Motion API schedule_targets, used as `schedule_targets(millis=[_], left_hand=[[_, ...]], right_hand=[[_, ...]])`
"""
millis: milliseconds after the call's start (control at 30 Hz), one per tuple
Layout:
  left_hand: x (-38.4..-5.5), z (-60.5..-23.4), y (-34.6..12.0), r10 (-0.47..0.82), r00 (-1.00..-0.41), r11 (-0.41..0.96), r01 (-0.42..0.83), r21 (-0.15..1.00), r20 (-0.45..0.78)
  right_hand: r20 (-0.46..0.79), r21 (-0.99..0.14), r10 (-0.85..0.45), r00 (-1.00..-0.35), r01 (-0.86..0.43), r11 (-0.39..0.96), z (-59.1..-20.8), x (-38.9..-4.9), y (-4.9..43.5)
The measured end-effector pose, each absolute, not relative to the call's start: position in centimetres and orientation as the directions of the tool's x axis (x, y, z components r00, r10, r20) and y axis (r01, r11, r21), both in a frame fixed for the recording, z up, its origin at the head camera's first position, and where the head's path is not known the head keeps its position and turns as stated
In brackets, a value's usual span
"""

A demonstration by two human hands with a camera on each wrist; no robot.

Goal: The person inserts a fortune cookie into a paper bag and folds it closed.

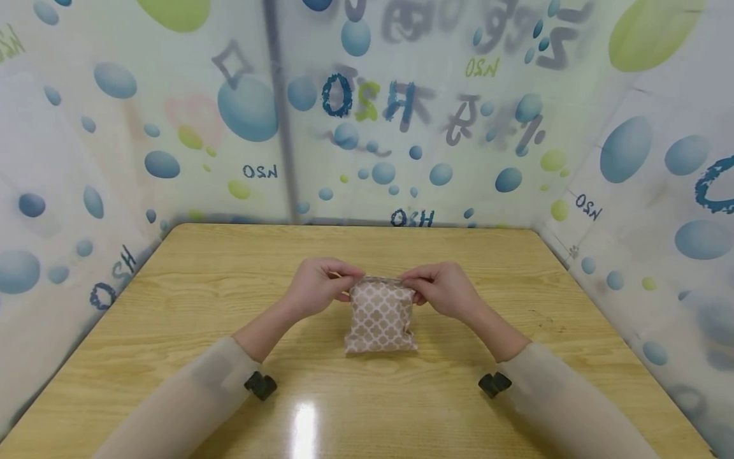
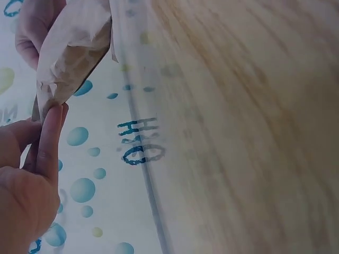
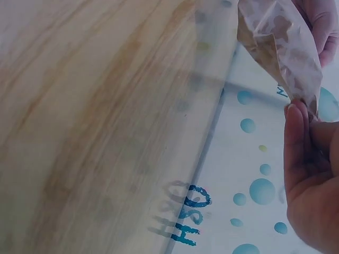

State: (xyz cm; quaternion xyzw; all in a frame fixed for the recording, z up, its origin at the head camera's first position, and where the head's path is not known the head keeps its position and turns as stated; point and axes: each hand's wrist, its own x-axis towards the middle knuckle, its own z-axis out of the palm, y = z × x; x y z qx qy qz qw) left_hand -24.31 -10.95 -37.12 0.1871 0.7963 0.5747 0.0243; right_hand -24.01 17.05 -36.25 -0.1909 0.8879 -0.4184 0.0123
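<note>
A small beige pouch (image 1: pixel 381 319) with a white lattice pattern stands upright at the middle of the table, its top edge held between both hands. The left hand (image 1: pixel 322 285) pinches the pouch's upper left corner between thumb and fingers. At the upper right corner, the right hand (image 1: pixel 444 289) pinches it the same way. In the left wrist view the pouch (image 2: pixel 74 50) looks puffed out and narrows to the pinched corner. The right wrist view shows the pouch (image 3: pixel 283 47) bulging, with creases near the fingertips. Its contents are hidden.
A light wooden table (image 1: pixel 201 306) spreads around the hands. Beyond its back edge and along both sides hang pale sheets (image 1: pixel 367 185) printed with blue and green drops. Dark wrist-camera mounts (image 1: pixel 260 386) sit at the sleeves. Light glares off the table's near part.
</note>
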Motion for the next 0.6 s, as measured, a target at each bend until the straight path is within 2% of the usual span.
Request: schedule_targets(millis=[300, 600], left_hand=[[-25.3, -37.6, -11.3, 0.261, -0.958, 0.274, 0.190, 0.943, 0.117], [-26.0, -37.7, -11.5, 0.253, -0.964, 0.235, 0.139, 0.962, 0.077]], right_hand=[[0.032, -0.850, -0.387, -0.922, -0.229, 0.475, -36.8, -25.3, 17.3], [0.031, -0.849, -0.342, -0.939, -0.205, 0.486, -36.3, -25.1, 16.7]])
